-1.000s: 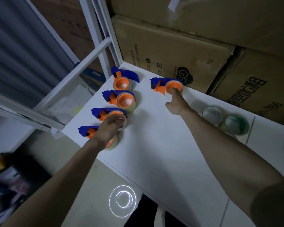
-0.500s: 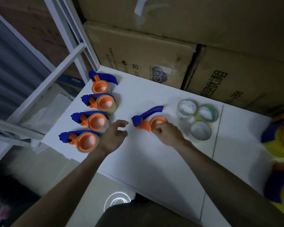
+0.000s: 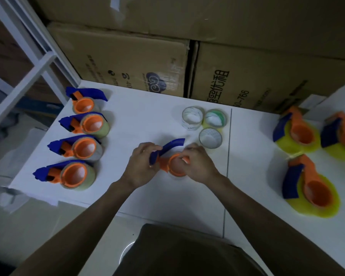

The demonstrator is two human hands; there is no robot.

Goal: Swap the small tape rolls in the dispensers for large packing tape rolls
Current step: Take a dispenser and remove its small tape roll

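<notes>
Item in hand: one blue-and-orange plastic tape dispenser, held over the middle of the white bench, nearer its front edge.

- Handling, as a judgement: light, rigid moulded plastic that should not flex much. The orange hub looks smooth and may slip. Hold it by the blue handle and work the roll off at the hub rim. The cutter end may be sharp.
- Your left hand: fingers curled round the blue handle end, gripping it.
- Your right hand: fingers bent over the orange hub, pinching its rim. Whether a small roll sits under them, you cannot tell.

Other stock on the bench:
- Four blue-and-orange dispensers loaded with pale rolls, in a column along the left edge.
- Three small clear and greenish loose tape rolls, clustered just beyond your right hand, towards the back edge.
- Three dispensers carrying large yellow packing tape rolls, at the right side.
- Brown cardboard cartons, stacked behind the back edge.
</notes>
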